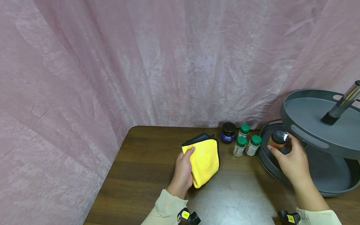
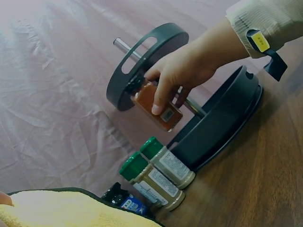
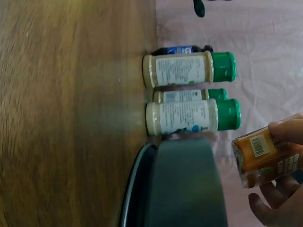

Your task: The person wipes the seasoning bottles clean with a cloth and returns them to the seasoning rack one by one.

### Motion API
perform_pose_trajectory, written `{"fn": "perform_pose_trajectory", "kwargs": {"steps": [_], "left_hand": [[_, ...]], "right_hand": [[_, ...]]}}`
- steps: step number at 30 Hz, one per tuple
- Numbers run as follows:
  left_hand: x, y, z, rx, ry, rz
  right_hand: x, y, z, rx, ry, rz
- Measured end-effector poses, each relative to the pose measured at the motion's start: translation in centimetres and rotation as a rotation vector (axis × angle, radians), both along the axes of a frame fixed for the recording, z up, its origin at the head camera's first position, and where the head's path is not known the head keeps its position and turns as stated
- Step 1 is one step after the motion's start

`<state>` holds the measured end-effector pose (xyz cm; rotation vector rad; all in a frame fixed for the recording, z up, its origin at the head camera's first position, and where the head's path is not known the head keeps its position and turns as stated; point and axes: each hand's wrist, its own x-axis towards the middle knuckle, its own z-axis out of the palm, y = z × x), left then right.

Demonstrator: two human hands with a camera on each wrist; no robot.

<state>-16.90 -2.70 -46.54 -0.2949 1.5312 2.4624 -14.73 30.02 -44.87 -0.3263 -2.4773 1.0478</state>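
In the head view my left hand (image 1: 183, 172) grips a folded yellow cloth (image 1: 206, 161) with black edging, thumb on top, over the table. My right hand (image 1: 296, 161) holds a spice jar (image 3: 265, 156) between thumb and fingers. This jar has a dark lid and orange-brown contents; the right wrist view shows a barcode label on it. It hangs above the left rim of the lower tray (image 1: 326, 178), beside the edge of the upper tray (image 1: 306, 109). Left of the trays stand several green-capped spice bottles (image 1: 253, 146).
A black-lidded jar with a blue label (image 1: 228, 132) stands behind the green-capped bottles, near the table's back edge. A metal pole (image 1: 343, 103) rises from the upper tray. The pink curtain (image 1: 180, 62) hangs behind the wooden table (image 1: 140, 175).
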Motion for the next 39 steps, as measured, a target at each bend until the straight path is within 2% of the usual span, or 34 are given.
{"fn": "perform_pose_trajectory", "kwargs": {"steps": [14,23,34,39], "left_hand": [[-0.1,0.3,-0.4,0.005,0.005,0.003],[-0.1,0.4,-0.7,-0.008,-0.004,0.003],[-0.1,0.3,-0.7,-0.012,-0.019,-0.001],[-0.2,0.4,-0.7,-0.009,-0.017,0.001]], "right_hand": [[-0.4,2.4,-2.4,0.022,-0.133,-0.042],[-0.5,3.2,-3.4,0.008,-0.175,-0.044],[-0.7,3.7,-3.8,-0.021,-0.234,-0.016],[-0.6,3.9,-3.8,-0.022,-0.269,-0.030]]}}
